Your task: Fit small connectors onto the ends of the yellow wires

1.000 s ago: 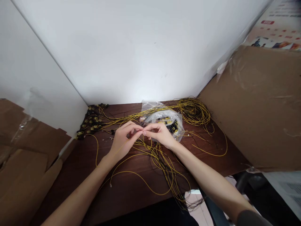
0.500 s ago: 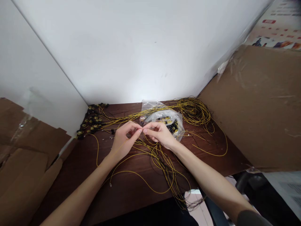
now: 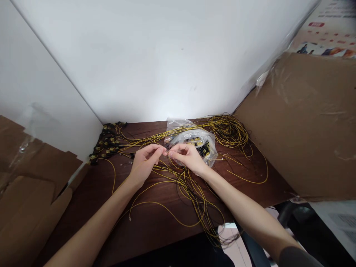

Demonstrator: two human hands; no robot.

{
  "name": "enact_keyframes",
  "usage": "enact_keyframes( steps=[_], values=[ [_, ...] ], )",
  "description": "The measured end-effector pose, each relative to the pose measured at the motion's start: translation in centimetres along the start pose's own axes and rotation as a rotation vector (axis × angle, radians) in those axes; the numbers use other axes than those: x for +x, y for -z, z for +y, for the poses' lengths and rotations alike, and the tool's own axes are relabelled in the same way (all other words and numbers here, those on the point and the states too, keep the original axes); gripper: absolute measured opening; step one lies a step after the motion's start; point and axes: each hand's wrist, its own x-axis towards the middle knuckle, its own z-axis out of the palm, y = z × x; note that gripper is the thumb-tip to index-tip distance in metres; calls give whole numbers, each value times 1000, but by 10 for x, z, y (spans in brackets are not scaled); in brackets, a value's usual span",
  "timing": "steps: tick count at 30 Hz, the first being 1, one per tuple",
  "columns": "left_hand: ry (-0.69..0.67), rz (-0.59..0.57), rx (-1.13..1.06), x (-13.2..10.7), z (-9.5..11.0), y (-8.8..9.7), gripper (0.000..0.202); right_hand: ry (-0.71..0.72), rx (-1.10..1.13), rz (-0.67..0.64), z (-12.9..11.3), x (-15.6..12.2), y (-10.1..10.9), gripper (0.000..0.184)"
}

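My left hand (image 3: 144, 163) is pinched, thumb against index finger, on a thin yellow wire (image 3: 133, 171) that trails back across my wrist. Just to its right, my right hand (image 3: 187, 157) pinches too, with a yellow wire (image 3: 171, 161) curving down from its fingertips. The fingertips of both hands nearly meet, and the wire ends between them are too small to make out. Beneath and in front of my hands spreads a loose bundle of yellow and black wires (image 3: 191, 189). Behind my right hand lies a clear plastic bag (image 3: 213, 152) holding small black and yellow parts.
Black parts with yellow labels (image 3: 108, 142) are heaped at the table's back left, their wires running to a coil (image 3: 230, 131) at the back right. Cardboard (image 3: 300, 126) stands to the right, and more cardboard (image 3: 30, 207) to the left. A white wall (image 3: 167, 63) rises behind the brown table (image 3: 155, 231).
My left fingertips have drawn slightly left, leaving a small gap from the right ones. My right hand stays almost in place. The view has shifted a little.
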Motion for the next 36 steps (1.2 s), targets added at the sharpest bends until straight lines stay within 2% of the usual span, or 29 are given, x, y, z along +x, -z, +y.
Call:
enact_keyframes(
  steps=[7,25,36],
  values=[
    [71,-68,-8,1,0,1,21,10,-27,-2,1,1,1,25],
    [149,-139,-75,3,-3,4,27,195,-307,-15,0,-2,3,15],
    [129,-145,-40,3,-3,5,22,196,-330,-12,2,-2,3,17]
  ],
)
